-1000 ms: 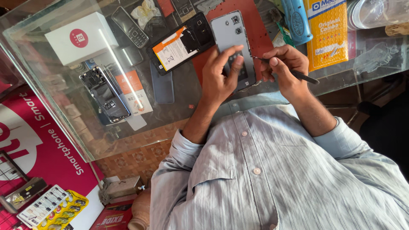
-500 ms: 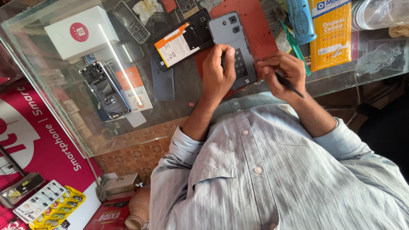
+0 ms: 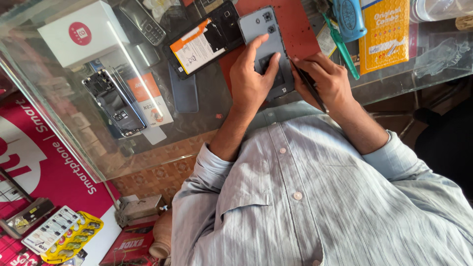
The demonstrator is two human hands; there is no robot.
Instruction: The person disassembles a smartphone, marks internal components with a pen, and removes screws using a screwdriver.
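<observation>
A grey smartphone (image 3: 260,37) lies back-up on a red mat (image 3: 295,27) on the glass counter. My left hand (image 3: 250,76) presses down on its lower half, fingers spread over the back cover. My right hand (image 3: 327,81) grips a thin black tool (image 3: 311,87), whose tip meets the phone's right edge near the bottom. Left of the phone lies an opened black phone (image 3: 202,42) with its battery and orange-and-white label showing.
On the glass counter (image 3: 64,128) are a white box (image 3: 81,34), a keypad phone (image 3: 144,20), a bare phone frame (image 3: 114,102) and a dark back cover (image 3: 183,93). A blue tool (image 3: 347,15), a green stick (image 3: 341,47) and a yellow packet (image 3: 384,34) lie at the right.
My right hand has brought the black tool in from the right against the phone's edge. My left hand has settled flatter on the phone's back.
</observation>
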